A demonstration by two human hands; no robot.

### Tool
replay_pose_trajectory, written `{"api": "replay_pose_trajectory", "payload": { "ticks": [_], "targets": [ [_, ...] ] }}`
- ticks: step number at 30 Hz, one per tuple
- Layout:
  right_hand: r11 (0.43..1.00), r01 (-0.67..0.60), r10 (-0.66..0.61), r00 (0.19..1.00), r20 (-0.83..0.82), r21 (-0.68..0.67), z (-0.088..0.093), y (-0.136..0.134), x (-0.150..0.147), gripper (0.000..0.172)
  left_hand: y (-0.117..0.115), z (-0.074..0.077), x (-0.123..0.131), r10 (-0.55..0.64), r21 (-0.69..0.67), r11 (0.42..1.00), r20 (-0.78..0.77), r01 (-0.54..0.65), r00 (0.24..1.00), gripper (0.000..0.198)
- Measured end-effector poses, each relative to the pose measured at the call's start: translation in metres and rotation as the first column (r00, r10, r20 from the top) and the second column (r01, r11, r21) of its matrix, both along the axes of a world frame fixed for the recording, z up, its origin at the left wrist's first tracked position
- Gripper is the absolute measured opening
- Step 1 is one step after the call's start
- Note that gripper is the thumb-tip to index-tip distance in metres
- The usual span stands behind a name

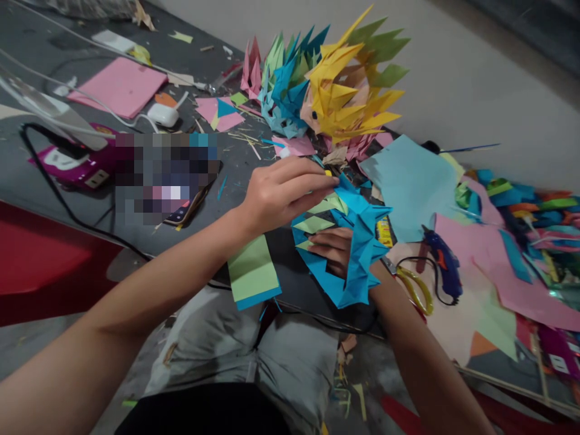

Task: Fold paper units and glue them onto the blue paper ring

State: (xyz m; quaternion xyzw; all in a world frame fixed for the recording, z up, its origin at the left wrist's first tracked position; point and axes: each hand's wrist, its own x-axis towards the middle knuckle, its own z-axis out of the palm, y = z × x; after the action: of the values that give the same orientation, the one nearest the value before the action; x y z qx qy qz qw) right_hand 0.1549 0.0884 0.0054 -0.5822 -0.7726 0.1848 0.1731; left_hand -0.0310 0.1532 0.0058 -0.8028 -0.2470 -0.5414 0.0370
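A spiky ring of folded blue and light green paper [362, 241] is held over the front edge of the table, tilted toward me. My left hand [287, 190] comes from the left, its bent fingers closed at the ring's upper edge; the thumb is hidden. Around the right side of the ring goes my right hand [333, 248], with its fingers showing through the opening and curled against the paper. A small stack of light green and blue paper sheets [254, 269] lies just left of the ring.
Finished spiky paper models, one yellow [357, 90] and one blue [283, 103], stand at the back. On the right are a glue gun [444, 266], yellow-handled scissors [419, 293] and coloured paper. A purple power strip [77, 166], cables and pink sheets [120, 87] lie left.
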Motion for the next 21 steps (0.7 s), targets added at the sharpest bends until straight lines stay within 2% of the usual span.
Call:
{"api": "replay_pose_trajectory", "payload": {
  "ticks": [3,4,12,17,21],
  "targets": [
    [0.968,-0.155,0.132,0.983,-0.126,-0.195,-0.001,-0.001,0.005,0.017,0.0,-0.001,0.0,0.029,-0.032,0.999,-0.022,-0.03,0.999,0.017],
    [0.961,-0.172,0.143,0.98,-0.141,-0.217,-0.002,-0.002,0.007,0.018,0.0,-0.001,0.0,0.031,-0.032,0.999,-0.022,-0.032,0.999,0.017],
    [0.957,-0.156,0.132,0.985,-0.112,-0.244,-0.014,-0.005,0.018,0.029,0.001,-0.002,0.0,0.02,-0.018,1.0,-0.012,-0.02,1.0,0.016],
    [0.955,-0.197,0.191,0.98,-0.05,-0.221,-0.006,-0.002,0.008,0.023,0.001,-0.003,0.001,-0.005,-0.012,1.0,0.014,0.005,1.0,0.013],
    [0.959,-0.243,0.241,0.97,-0.036,-0.148,0.0,-0.001,0.001,0.021,0.001,-0.002,0.001,0.03,-0.034,0.999,-0.023,-0.03,0.999,0.016]
  ]
}}
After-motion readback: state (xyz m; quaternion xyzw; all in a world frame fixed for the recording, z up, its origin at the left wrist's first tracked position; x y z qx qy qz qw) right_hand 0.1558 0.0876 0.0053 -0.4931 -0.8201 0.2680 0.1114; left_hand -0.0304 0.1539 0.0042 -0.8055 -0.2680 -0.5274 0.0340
